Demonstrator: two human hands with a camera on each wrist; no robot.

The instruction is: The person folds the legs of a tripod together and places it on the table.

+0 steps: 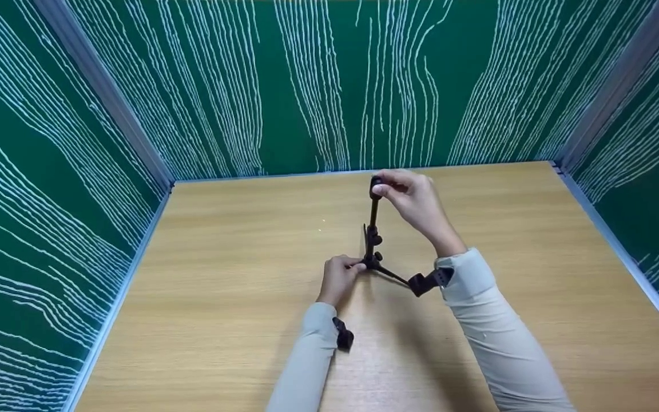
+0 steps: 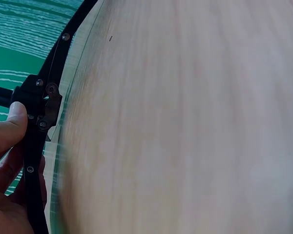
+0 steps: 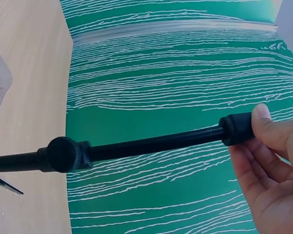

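The left hand (image 1: 338,278) grasps the black mini tripod (image 1: 373,240) at the hub where its legs meet, thumb (image 2: 13,122) pressed against the hinge block; the tripod stands upright near the middle of the wooden table (image 1: 221,274), one leg reaching out toward the right sleeve; the right hand (image 1: 415,200) pinches the cap at the top of the centre column between thumb (image 3: 271,127) and fingers; green panels with white wavy lines (image 1: 318,86) enclose the table on three sides.
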